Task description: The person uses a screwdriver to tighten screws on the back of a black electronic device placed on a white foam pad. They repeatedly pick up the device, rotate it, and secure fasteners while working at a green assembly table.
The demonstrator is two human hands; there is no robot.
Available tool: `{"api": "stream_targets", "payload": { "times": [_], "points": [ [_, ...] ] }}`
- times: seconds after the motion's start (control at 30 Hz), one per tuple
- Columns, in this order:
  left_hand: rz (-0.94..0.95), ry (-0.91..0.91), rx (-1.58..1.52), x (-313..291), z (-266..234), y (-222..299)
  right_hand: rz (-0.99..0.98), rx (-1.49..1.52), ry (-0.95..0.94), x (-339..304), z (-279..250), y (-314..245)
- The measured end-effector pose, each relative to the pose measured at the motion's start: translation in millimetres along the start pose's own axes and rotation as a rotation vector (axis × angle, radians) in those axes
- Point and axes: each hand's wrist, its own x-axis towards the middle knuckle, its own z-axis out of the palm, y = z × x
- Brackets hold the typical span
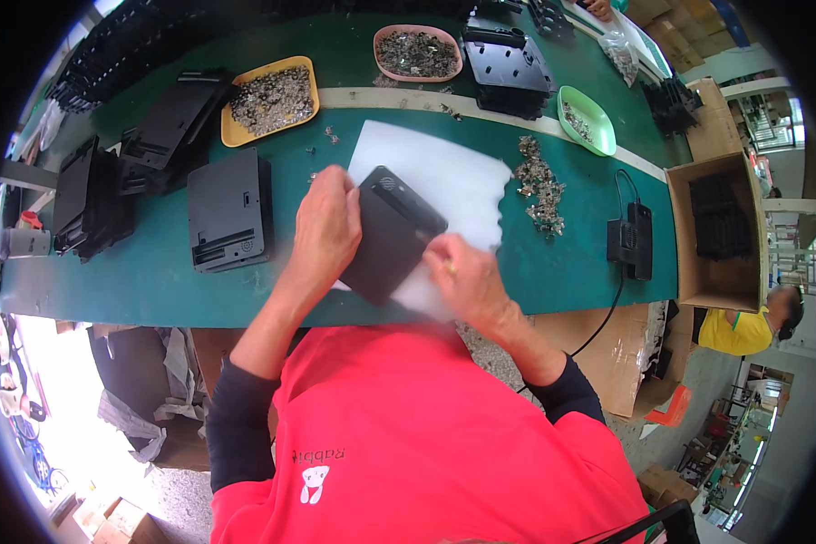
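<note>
A flat black plastic housing panel [393,238] with a slot and a round grille is tilted over a white foam sheet [462,186] at the middle of the bench. My left hand [330,225] is closed on the panel's left edge. At its lower right edge, my right hand [470,279] has its fingers pinched together; what they hold, if anything, is too small and blurred to make out. Left of my left hand lies a stack of similar black panels [228,208]. Small metal parts [541,186] are heaped loose to the right of the foam.
Metal parts fill a yellow tray [226,136], a pink tray [378,34] and a green tray [605,136]. More black housings [508,68] stand behind. On the right are a black power adapter [639,240] with a cable and an open carton [718,299]. Another person [743,332] is beyond.
</note>
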Motion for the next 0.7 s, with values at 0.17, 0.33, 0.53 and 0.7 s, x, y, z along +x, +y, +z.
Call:
{"api": "stream_targets", "payload": {
  "times": [0.17,0.33,0.53,0.7],
  "points": [
    [0.227,0.041,0.133,21.1,18.8,-8.4,0.088,0.281,-0.079,5.5,-18.2,-16.3],
    [0.053,-0.003,-0.166,-1.8,10.9,10.4,0.329,0.350,-0.105,46.2,-34.2,6.3],
    [-0.322,-0.209,-0.643,-23.4,20.2,26.4,0.107,0.485,-0.049,59.9,-17.4,-10.4],
    [-0.342,-0.144,-0.664,-26.8,19.5,24.0,-0.114,0.330,-0.019,54.8,-7.7,-5.1]
  ]
}}
